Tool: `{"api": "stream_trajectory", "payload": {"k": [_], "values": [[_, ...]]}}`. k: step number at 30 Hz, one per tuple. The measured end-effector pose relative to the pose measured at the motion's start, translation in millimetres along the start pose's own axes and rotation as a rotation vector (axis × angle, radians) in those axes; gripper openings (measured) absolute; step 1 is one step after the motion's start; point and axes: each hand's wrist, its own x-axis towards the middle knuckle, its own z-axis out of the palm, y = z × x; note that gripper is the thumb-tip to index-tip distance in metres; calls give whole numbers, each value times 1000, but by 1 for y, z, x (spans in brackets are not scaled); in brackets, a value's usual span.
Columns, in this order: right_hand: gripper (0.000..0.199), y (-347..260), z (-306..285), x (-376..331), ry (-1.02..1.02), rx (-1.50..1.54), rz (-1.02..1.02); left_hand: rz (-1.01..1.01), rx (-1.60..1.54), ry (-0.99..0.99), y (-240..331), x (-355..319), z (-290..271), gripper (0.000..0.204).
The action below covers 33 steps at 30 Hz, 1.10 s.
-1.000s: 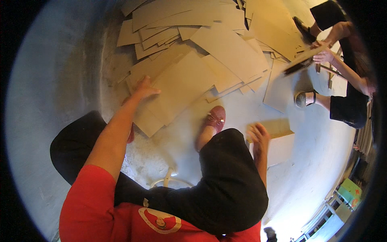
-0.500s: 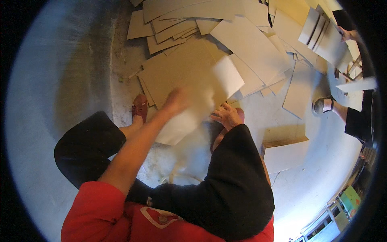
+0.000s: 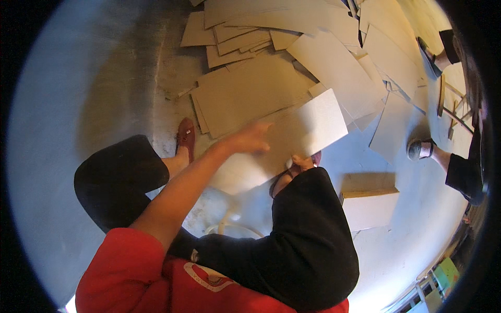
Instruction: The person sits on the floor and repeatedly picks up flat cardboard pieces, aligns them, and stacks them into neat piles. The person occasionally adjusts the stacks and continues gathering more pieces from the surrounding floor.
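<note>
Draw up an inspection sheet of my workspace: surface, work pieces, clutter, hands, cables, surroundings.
Surface: pale floor, brightest toward the lower right.
Work pieces: cardboard sheet in front of the person; cardboard stack with brown edges, at right.
Clutter: loose cardboard pile ahead, pieces overlapping unevenly.
Hands: left hand blurred, fingers extended over the sheet, contact unclear; right hand at its near edge, grip partly hidden.
Cables: nothing seen.
Surroundings: wall at left; co-worker's foot at right.

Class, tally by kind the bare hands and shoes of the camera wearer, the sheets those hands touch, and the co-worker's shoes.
Wearer's hands: 2
Pale sheet: 1
Wearer's red shoes (one mostly hidden): 2
Co-worker's dark shoes: 2
Total: 7
</note>
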Motion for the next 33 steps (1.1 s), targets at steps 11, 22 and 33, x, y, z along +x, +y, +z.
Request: {"api": "stream_trajectory", "payload": {"k": [11, 22, 33], "values": [[40, 5, 40, 3, 276, 165, -42, -407, 229, 679, -163, 63, -155, 90], [29, -1, 33, 14, 249, 32, 36, -337, 34, 656, -178, 83, -110, 67], [27, -3, 50, 36, 206, 225, -207, -240, -238, 229, -104, 24, -52, 50]]}}
